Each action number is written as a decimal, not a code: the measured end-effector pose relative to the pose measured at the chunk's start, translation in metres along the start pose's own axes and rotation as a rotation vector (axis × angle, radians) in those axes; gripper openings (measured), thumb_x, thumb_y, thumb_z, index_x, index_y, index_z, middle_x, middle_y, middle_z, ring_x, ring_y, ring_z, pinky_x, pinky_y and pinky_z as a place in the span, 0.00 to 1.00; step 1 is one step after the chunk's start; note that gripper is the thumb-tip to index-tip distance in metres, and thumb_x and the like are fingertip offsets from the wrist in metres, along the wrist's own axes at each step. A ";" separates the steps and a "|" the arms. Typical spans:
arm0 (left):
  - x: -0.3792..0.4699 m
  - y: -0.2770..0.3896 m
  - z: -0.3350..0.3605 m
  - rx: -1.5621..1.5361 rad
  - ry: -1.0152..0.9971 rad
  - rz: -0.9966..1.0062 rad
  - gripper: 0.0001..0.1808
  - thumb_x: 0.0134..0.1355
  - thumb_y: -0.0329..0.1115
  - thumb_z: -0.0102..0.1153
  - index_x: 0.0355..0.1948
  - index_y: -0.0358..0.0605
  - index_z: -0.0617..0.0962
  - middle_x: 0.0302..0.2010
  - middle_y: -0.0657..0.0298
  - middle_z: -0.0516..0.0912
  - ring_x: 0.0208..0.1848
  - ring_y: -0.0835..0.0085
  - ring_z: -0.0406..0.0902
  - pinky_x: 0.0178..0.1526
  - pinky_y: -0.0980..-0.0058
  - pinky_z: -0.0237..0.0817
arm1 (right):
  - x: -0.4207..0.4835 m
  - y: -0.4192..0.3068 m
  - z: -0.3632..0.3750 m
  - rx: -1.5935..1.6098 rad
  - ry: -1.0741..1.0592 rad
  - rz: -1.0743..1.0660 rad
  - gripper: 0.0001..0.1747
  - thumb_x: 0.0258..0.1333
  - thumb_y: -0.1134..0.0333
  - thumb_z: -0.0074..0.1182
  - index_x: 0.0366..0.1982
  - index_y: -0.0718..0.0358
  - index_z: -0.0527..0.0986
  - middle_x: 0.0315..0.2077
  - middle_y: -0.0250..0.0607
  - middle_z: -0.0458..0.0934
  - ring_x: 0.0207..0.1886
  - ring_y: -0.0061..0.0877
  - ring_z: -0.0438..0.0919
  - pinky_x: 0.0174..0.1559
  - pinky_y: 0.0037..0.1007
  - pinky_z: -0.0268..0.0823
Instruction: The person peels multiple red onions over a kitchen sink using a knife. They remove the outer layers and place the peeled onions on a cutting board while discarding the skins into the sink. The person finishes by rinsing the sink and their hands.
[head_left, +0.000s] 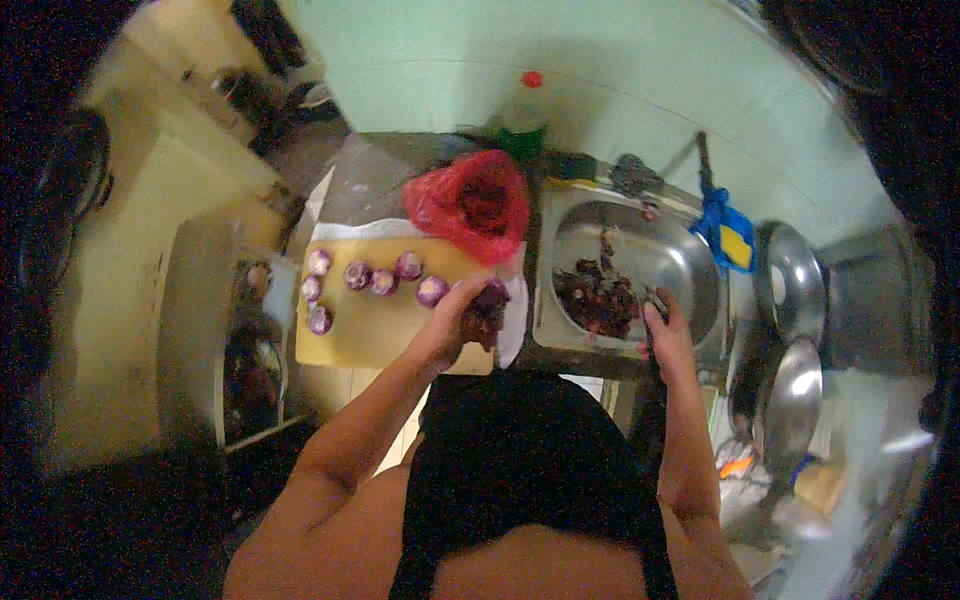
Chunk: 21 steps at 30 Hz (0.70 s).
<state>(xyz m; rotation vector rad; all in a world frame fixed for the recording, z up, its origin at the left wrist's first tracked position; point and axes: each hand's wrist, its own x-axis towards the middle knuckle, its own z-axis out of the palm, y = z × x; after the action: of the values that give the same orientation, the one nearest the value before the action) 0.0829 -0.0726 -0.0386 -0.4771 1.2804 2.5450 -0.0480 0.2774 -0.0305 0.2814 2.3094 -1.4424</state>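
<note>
My left hand (447, 321) holds a dark purple onion (490, 300) with loose skin hanging from it, over the right side of a yellow cutting board (390, 337). In my right hand (670, 334) is a knife (631, 259), its blade pointing up over the metal sink basin (686, 262). Several purple onions (384, 282) with pale cut ends lie on the board, some along its left edge. Dark red onion skins (600, 304) are heaped in the basin's left part. A red mesh bag (469, 199) rests at the board's far right edge.
A white cloth (513, 322) shows along the board's right side. Beyond the sink's right corner hangs a blue and yellow item (727, 232). Metal pans (795, 281) stand farther right. The green wall (450, 90) rises behind the counter.
</note>
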 end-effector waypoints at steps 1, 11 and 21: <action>-0.011 -0.003 -0.011 0.116 0.129 0.079 0.24 0.71 0.57 0.54 0.51 0.46 0.80 0.33 0.63 0.82 0.28 0.72 0.80 0.27 0.70 0.72 | 0.007 0.004 0.000 -0.049 -0.015 -0.010 0.39 0.66 0.51 0.62 0.72 0.57 0.64 0.51 0.46 0.82 0.22 0.23 0.78 0.20 0.27 0.72; -0.078 -0.027 -0.099 1.185 0.954 0.288 0.32 0.56 0.43 0.73 0.59 0.44 0.76 0.48 0.47 0.86 0.47 0.53 0.85 0.51 0.60 0.76 | 0.074 0.047 -0.004 -0.392 -0.215 -0.482 0.55 0.47 0.68 0.73 0.76 0.60 0.59 0.65 0.52 0.73 0.61 0.39 0.77 0.58 0.36 0.74; -0.084 -0.017 -0.094 1.421 1.112 0.231 0.39 0.56 0.46 0.72 0.66 0.44 0.73 0.60 0.43 0.80 0.61 0.45 0.77 0.63 0.53 0.70 | 0.096 0.045 -0.026 -0.601 -0.231 -0.637 0.46 0.47 0.67 0.65 0.72 0.53 0.68 0.69 0.61 0.67 0.71 0.52 0.68 0.72 0.46 0.61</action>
<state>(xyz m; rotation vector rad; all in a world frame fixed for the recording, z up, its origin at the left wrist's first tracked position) 0.1827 -0.1448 -0.0704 -1.3656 3.0223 0.6785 -0.1235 0.3169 -0.0990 -0.8064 2.6001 -0.8573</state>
